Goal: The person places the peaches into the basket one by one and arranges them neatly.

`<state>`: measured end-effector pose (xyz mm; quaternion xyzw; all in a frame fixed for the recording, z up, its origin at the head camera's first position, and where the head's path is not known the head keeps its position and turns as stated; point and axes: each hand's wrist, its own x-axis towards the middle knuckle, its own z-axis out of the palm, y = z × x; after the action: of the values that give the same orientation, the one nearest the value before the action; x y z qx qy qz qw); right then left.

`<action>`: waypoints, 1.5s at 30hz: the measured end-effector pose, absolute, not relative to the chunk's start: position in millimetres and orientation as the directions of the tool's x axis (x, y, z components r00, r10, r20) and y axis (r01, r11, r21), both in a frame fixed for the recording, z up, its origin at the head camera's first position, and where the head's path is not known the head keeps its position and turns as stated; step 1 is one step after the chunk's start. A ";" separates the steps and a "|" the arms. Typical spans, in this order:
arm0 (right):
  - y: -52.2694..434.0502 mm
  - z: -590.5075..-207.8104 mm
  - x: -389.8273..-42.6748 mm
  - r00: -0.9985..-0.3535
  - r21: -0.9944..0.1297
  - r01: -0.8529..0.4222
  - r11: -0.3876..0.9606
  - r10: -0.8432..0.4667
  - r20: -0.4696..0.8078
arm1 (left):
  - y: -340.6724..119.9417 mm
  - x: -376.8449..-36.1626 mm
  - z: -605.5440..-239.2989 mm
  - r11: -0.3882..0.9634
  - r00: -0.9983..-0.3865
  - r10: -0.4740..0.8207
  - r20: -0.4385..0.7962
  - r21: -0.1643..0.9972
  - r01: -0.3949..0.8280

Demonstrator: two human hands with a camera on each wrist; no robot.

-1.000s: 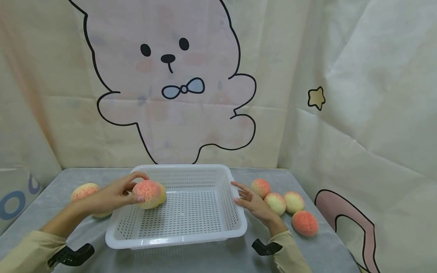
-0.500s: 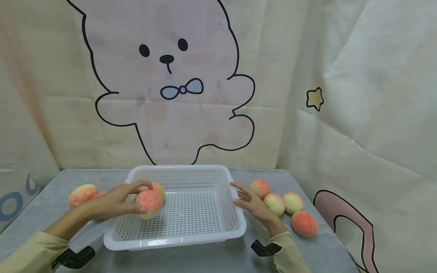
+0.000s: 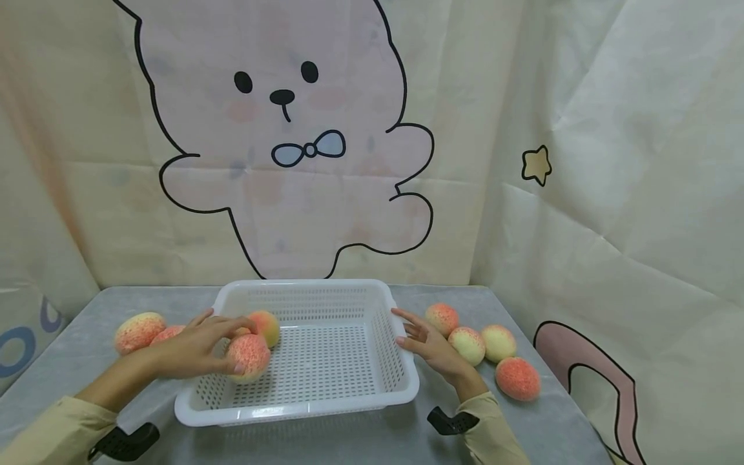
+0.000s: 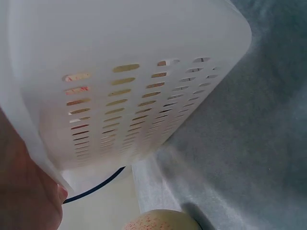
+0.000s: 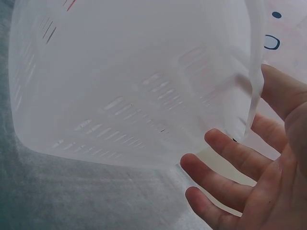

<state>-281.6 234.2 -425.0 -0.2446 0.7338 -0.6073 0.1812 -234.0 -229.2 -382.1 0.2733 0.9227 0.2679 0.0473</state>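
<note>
A white plastic basket (image 3: 325, 408) with slotted walls stands on the grey table. My left hand (image 3: 194, 349) reaches over its left rim and holds a pink-and-cream peach (image 3: 250, 359) between thumb and fingers, low inside the basket. Right behind it lies a yellow-orange peach (image 3: 267, 327); a bit of another shows under the fingers. The left wrist view has the basket's outer wall (image 4: 124, 33) and part of the left hand (image 4: 24, 191). My right hand (image 3: 430, 345) grips the right rim, and in the right wrist view several fingers (image 5: 225, 184) spread outside the wall.
Left of the basket lie a speckled peach (image 3: 138, 332) and a pink one (image 3: 167, 334) partly behind the left arm. Several peaches (image 3: 467, 345) rest on the table to the right. A printed curtain (image 3: 453, 245) hangs behind the table (image 3: 290, 445).
My left hand has lowered the peach into the basket, toward the near left, uncovering the yellow-orange peach behind it. The right hand stays on the rim.
</note>
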 end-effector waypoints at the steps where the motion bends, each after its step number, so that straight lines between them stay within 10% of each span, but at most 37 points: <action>1: 234.3 -424.9 -281.8 -0.814 -0.980 -0.139 0.141 -0.580 0.031 | -229.1 -233.6 -383.1 0.720 -0.851 0.523 0.059 0.505 0.477; 26: 234.9 -425.9 -281.7 -0.807 -0.983 -0.136 0.127 -0.590 0.035 | -222.9 -228.2 -383.2 0.799 -0.868 0.496 0.020 0.381 0.466; 45: 236.2 -429.0 -284.9 -0.809 -0.982 -0.135 0.132 -0.587 0.033 | -231.1 -236.4 -374.7 0.718 -0.841 0.541 -0.016 0.529 0.452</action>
<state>-284.9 236.2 -429.0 -0.2476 0.7292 -0.6107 0.1847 -236.4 -231.1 -374.7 0.2690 0.9229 0.2621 0.0849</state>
